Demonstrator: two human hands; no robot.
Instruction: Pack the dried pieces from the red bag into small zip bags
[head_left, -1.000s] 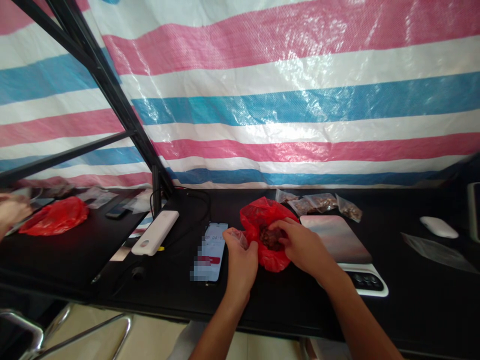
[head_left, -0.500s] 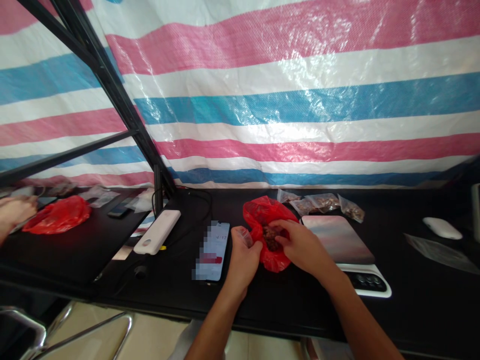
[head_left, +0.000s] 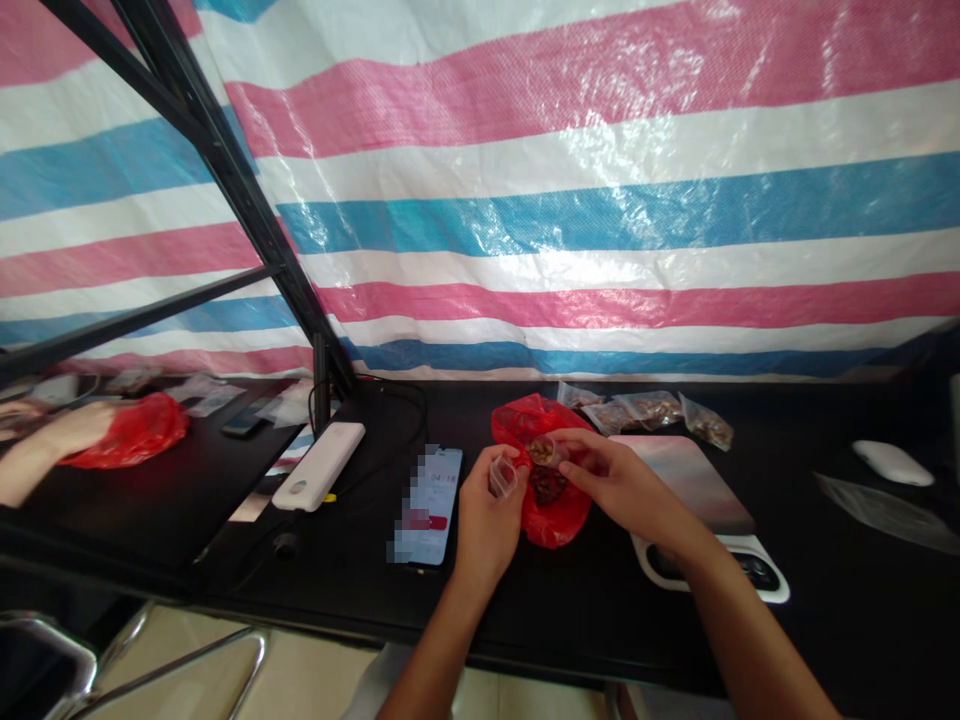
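My left hand (head_left: 487, 515) is closed around a small clear plastic bag (head_left: 503, 478), its mouth held open beside the red bag. My right hand (head_left: 611, 475) pinches a small clear cup (head_left: 553, 455) holding light brown pieces, above the red bag. Dark brown pieces (head_left: 549, 487) lie in the opened red plastic bag (head_left: 559, 525) between my hands. Just right of it, partly under my right forearm, is a white kitchen scale (head_left: 694, 475) with a shiny plate. The cup's far side is hidden by my fingers.
Several filled clear bags (head_left: 652, 408) lie along the back. A phone (head_left: 431, 510) and a white power bank (head_left: 319, 467) are at left; a white mouse-like object (head_left: 892, 462) and a flat clear bag (head_left: 877, 510) at right. Another person's hand (head_left: 79, 430) touches a second red bag (head_left: 150, 430).
My right hand has lifted out of the dark pieces, and the cup with brown pieces now shows in its fingers. My left hand's bag mouth has turned into view. The other person's hand has moved right.
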